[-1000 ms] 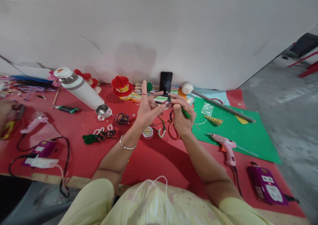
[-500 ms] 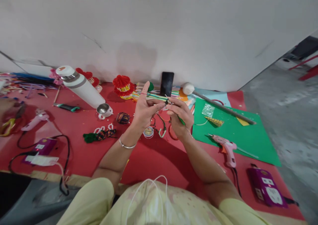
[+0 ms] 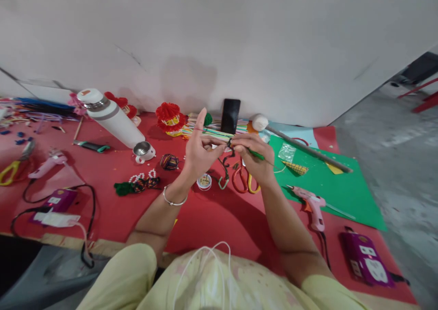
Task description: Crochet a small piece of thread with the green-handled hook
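My left hand (image 3: 197,157) pinches a small dark piece of yarn work (image 3: 230,144) between thumb and fingertips. Its index finger points up, with a thin strand of yarn across it. In my right hand (image 3: 258,164) is a crochet hook with a green handle (image 3: 256,154); its tip is hidden at the yarn work. A dark strand dangles below the fingers. Under my hands lie a round white spool (image 3: 204,182) and scissors with red and yellow handles (image 3: 240,181). Left of my left hand rests a multicoloured yarn ball (image 3: 169,162).
A phone (image 3: 230,115) leans on the white partition (image 3: 273,49). At left stand a white flask (image 3: 114,123) and a cup (image 3: 144,151). Pink glue guns (image 3: 313,205) with cords lie on either side. A grey rod (image 3: 308,148) crosses the green sheet (image 3: 359,193).
My right hand has shifted slightly right with the hook, whose handle now lies flatter. More of the scissors shows. Another person's hand has left the far left, leaving yellow-handled shears there.
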A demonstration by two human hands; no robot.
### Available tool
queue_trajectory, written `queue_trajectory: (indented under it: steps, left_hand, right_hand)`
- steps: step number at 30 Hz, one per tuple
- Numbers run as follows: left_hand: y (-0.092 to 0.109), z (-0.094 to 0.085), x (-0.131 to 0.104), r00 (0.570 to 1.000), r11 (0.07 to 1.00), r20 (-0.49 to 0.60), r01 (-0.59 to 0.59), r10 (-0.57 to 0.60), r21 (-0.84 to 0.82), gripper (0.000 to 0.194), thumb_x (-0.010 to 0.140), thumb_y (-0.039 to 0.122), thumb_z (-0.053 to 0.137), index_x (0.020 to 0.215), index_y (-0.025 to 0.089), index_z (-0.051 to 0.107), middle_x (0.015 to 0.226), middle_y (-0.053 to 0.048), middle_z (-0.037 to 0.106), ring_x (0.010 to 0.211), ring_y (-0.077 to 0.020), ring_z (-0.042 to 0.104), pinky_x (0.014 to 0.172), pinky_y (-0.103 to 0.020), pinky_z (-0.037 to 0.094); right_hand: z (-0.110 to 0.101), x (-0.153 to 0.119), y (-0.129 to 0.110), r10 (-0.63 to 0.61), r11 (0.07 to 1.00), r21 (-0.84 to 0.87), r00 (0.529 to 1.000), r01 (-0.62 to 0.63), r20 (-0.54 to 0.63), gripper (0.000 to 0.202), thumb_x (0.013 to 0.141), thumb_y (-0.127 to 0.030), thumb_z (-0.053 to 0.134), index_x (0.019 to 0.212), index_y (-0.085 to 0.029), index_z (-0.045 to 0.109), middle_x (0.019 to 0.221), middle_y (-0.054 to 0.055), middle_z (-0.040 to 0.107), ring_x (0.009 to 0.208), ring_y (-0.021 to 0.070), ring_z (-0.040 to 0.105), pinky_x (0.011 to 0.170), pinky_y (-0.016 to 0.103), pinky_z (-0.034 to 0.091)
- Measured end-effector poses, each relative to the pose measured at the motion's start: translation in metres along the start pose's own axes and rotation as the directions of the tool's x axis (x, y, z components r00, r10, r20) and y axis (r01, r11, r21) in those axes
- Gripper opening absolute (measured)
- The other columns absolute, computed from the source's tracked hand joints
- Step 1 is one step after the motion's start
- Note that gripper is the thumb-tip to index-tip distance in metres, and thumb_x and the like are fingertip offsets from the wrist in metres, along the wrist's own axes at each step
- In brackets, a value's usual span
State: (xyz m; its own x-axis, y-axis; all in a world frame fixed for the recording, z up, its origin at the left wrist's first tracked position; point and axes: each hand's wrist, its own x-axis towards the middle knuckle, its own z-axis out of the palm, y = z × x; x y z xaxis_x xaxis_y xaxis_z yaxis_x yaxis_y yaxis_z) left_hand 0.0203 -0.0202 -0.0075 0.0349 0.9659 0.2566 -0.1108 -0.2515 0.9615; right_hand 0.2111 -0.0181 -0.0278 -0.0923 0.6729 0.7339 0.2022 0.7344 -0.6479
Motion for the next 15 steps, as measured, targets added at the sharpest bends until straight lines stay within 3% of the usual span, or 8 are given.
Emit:
queue_trajectory:
  steps: [2, 5, 9, 12, 15]
  left_hand:
    - [0.0, 0.005, -0.005, 0.998, 0.998, -0.047, -0.045, 0.047, 0.039, 0.121, 0.077, 0.032, 0.096, 0.174, 0.031, 0.023, 0.09, -0.004, 0.08, 0.069, -0.0175, 0.069, 0.055, -0.022, 0.042]
    - [0.002, 0.011, -0.01, 0.994, 0.996, -0.083, -0.072, 0.076, 0.042, 0.118, 0.079, 0.031, 0.095, 0.174, 0.03, 0.025, 0.087, -0.003, 0.08, 0.074, -0.0195, 0.072, 0.058, -0.023, 0.047]
    - [0.005, 0.011, -0.005, 0.997, 0.987, 0.045, 0.068, -0.062, -0.146, 0.126, 0.072, 0.035, 0.099, 0.174, 0.028, 0.025, 0.085, -0.002, 0.081, 0.073, -0.0188, 0.074, 0.061, -0.024, 0.053]
    - [0.006, 0.006, 0.0, 0.976, 0.937, 0.138, 0.203, -0.17, -0.284, 0.132, 0.065, 0.03, 0.101, 0.174, 0.03, 0.026, 0.081, 0.0, 0.081, 0.067, -0.0157, 0.072, 0.051, -0.02, 0.045]
    - [0.007, 0.001, 0.001, 0.947, 0.888, 0.204, 0.305, -0.247, -0.344, 0.129, 0.065, 0.023, 0.1, 0.173, 0.033, 0.03, 0.081, 0.002, 0.081, 0.048, -0.0081, 0.056, 0.04, -0.019, 0.029]
  right_hand:
    - [0.004, -0.003, 0.0, -0.091, 0.989, -0.122, 0.995, 0.085, -0.044, 0.021, 0.095, -0.036, 0.08, 0.115, -0.041, 0.083, 0.12, 0.002, 0.085, 0.111, 0.0237, 0.079, 0.101, 0.046, 0.062]
    - [0.013, -0.01, 0.002, -0.132, 0.98, -0.157, 0.989, 0.12, -0.072, 0.031, 0.096, -0.036, 0.079, 0.126, -0.044, 0.079, 0.137, 0.001, 0.08, 0.121, 0.0264, 0.077, 0.107, 0.05, 0.062]
    - [0.025, -0.016, 0.005, -0.111, 0.994, -0.008, 0.97, 0.112, -0.217, 0.024, 0.098, -0.044, 0.075, 0.121, -0.042, 0.08, 0.13, 0.001, 0.083, 0.122, 0.0274, 0.078, 0.111, 0.054, 0.061]
    - [0.034, -0.016, 0.008, 0.049, 0.984, 0.176, 0.946, 0.008, -0.322, 0.026, 0.099, -0.056, 0.069, 0.112, -0.037, 0.08, 0.119, 0.002, 0.085, 0.116, 0.0253, 0.08, 0.106, 0.05, 0.064]
    - [0.039, -0.017, 0.016, 0.329, 0.881, 0.434, 0.904, -0.19, -0.273, 0.041, 0.097, -0.069, 0.063, 0.113, -0.033, 0.075, 0.108, 0.002, 0.086, 0.098, 0.0197, 0.082, 0.083, 0.035, 0.068]
